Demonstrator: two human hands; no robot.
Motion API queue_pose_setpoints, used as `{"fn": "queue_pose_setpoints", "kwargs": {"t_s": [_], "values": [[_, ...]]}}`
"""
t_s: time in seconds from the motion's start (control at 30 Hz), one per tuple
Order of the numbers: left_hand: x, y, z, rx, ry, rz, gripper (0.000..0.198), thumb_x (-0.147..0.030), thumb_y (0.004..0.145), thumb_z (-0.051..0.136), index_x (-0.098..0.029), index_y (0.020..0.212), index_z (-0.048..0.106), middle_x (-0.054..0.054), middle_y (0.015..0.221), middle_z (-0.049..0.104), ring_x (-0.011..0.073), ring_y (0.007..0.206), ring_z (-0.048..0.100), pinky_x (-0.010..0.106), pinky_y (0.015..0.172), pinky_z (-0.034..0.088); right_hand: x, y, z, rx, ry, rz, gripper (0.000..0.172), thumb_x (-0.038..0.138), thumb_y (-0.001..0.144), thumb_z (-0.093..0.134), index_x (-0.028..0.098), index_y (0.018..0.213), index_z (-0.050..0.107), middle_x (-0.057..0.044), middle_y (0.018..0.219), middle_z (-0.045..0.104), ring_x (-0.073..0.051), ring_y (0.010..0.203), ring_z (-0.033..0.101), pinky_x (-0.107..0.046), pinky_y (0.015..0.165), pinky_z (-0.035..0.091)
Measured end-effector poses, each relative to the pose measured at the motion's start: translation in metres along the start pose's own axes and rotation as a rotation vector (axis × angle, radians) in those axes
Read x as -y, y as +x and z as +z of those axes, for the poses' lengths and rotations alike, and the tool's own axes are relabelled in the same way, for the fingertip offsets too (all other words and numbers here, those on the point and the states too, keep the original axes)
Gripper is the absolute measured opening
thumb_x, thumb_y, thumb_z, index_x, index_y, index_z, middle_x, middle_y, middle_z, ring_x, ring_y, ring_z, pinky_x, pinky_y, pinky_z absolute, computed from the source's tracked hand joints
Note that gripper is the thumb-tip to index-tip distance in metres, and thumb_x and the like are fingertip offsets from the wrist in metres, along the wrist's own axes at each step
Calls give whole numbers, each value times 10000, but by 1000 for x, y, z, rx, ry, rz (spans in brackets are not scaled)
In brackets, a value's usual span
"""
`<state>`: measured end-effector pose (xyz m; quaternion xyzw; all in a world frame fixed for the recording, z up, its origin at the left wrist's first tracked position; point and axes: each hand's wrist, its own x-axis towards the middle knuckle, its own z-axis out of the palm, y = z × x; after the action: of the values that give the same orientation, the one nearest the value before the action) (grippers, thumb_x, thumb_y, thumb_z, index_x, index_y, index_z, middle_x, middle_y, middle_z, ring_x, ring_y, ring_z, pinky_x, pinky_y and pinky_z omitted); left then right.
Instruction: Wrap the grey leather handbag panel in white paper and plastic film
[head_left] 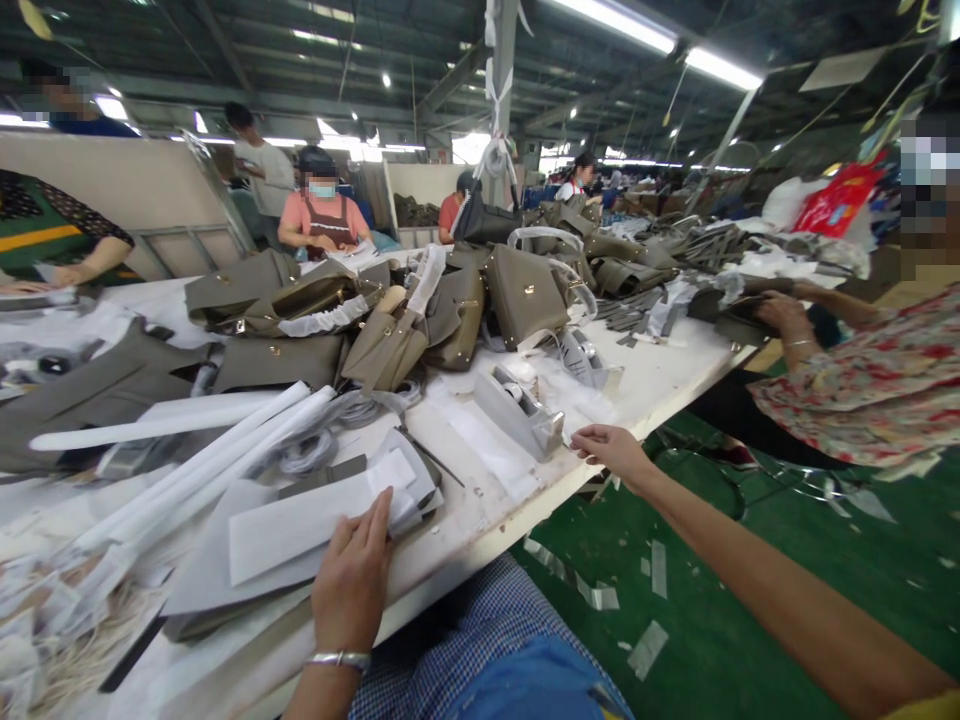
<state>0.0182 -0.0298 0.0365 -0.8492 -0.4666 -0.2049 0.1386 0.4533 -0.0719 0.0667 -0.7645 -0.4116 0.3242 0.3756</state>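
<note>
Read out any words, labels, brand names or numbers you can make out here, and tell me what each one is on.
None can be read.
Red bag at the far right: light markings, too blurred to read.
Tape dispenser by the right hand: no readable label.
White paper strip under the left hand: blank as far as can be seen.
Taupe handbags: gold clasps only, no legible brand.

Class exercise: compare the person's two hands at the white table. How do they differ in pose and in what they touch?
The left hand lies flat, fingers spread, pressing a white paper strip on a grey flat piece; the right hand is stretched far out, fingers pinched together at the grey tape dispenser. The left wrist wears a silver bangle; the right wrist is bare. Both work at the white table edge.
</note>
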Motion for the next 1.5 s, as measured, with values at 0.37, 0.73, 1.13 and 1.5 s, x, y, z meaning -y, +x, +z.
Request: {"fn": "queue_pose_setpoints", "kwargs": {"t_s": [0.37, 0.73, 1.13, 1.5], "values": [[0, 1, -3, -4, -66, -16, 652, -154, 895, 576, -152, 1498, 329, 62, 1252, 636, 255, 1028, 538, 430, 1028, 437, 65, -45, -41, 156, -1048, -923, 305, 308, 987, 427, 211, 1037, 713, -60, 973, 702, -161, 858, 645, -251, 700, 434], [-8, 1, -1, 45, -119, -117, 639, -134, 886, 595, -152, 1477, 353, 46, 1386, 557, 213, 1139, 542, 434, 1123, 398, 204, -13, 90, 734, -778, -1343, 267, 387, 928, 534, 180, 791, 633, -10, 705, 618, -97, 668, 537, -240, 612, 290], [-10, 5, -4, -44, -171, -145, 332, -146, 960, 452, -116, 1269, 570, 44, 1342, 593, 209, 1070, 568, 481, 1048, 484, 260, 53, 237, 1207, -958, -1352, 160, 353, 809, 647, 194, 797, 667, 29, 756, 672, -86, 676, 563, -218, 565, 232], [-9, 3, -4, -42, -212, -177, 315, -162, 968, 407, -166, 1210, 609, 67, 1276, 620, 208, 1066, 584, 456, 1044, 491, 269, 55, 290, 1280, -1328, -1289, 204, 421, 773, 745, 250, 881, 727, 16, 837, 696, -106, 715, 573, -238, 575, 211]]}}
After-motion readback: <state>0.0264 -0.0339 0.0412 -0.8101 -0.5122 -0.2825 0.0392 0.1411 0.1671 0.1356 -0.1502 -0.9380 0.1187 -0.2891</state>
